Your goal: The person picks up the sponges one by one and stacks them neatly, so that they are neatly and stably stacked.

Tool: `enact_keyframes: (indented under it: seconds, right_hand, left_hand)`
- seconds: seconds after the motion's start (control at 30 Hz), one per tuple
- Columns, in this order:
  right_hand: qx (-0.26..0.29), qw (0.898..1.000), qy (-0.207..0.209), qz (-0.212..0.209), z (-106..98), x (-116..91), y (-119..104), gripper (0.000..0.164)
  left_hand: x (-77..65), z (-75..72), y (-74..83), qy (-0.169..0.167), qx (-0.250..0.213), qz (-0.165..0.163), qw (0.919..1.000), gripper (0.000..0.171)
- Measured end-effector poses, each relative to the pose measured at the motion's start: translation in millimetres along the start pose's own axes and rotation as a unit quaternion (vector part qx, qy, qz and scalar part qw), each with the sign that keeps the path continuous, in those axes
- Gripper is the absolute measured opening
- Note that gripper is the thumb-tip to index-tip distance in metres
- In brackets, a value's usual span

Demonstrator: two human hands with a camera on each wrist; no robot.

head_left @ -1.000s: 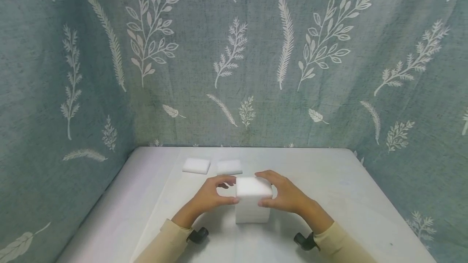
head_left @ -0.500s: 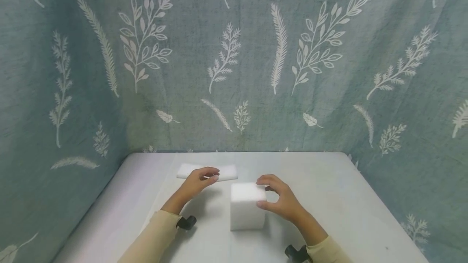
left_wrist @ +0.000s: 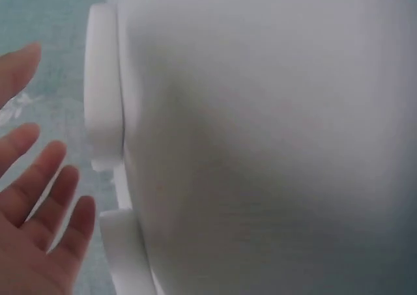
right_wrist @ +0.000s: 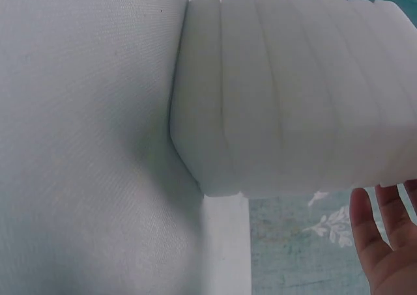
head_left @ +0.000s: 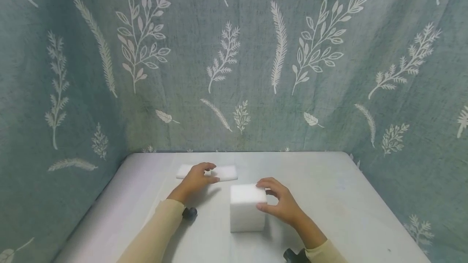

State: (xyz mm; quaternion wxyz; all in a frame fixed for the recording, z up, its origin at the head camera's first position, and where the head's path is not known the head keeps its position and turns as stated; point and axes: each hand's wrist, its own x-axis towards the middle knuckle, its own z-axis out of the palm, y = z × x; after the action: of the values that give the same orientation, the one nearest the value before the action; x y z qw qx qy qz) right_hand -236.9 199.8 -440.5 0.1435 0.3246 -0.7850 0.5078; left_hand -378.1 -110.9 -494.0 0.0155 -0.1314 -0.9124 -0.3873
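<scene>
A block-like stack of several white sponges (head_left: pixel 247 210) stands upright on the table, its layers plain in the right wrist view. My right hand (head_left: pixel 283 202) holds the upper right side of this stack, thumb at the front and fingers toward the back; the thumb is out of sight in the right wrist view. Farther back lie two flat white sponges, the left sponge (head_left: pixel 183 171) and the right sponge (head_left: pixel 227 173), side by side. Over where they meet, my left hand (head_left: pixel 196 177) hovers with parted fingers and nothing between them, partly hiding the left sponge.
The white table (head_left: pixel 321 206) has its far edge against a green-blue curtain (head_left: pixel 256 68) with pale leaf prints, which also hangs along both sides. A dark wrist camera (head_left: pixel 189 213) sits under the left sleeve.
The left hand has let go of the stack and moved left and back to the two loose sponges. The right hand stays at the stack. The head view has shifted slightly.
</scene>
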Motion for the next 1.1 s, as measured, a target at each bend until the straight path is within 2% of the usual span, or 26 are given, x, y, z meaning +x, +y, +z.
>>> enact_keyframes:
  seconds: [0.2,0.37,0.6,0.87,1.1]
  right_hand:
    - [0.008,1.000,0.002,0.011,1.2,0.2,-4.0,0.045]
    - [0.020,0.999,0.000,0.027,1.9,0.0,-5.9,0.045]
    - [0.024,0.999,0.002,0.040,2.8,-0.1,-7.0,0.045]
    - [0.018,0.999,0.000,0.034,3.2,1.3,-9.7,0.046]
    - [0.019,0.999,-0.007,0.046,3.4,-1.0,-9.5,0.045]
  left_hand:
    - [14.7,-3.2,-1.7,-0.033,0.019,0.000,0.9993,0.061]
    - [23.3,-3.3,-0.3,-0.043,0.048,0.009,0.9979,0.059]
    - [30.5,-1.9,2.3,-0.062,0.095,0.016,0.9934,0.064]
    - [32.8,-1.7,3.3,-0.074,0.150,0.018,0.9858,0.070]
    - [31.7,-1.5,2.1,-0.071,0.134,0.032,0.9879,0.071]
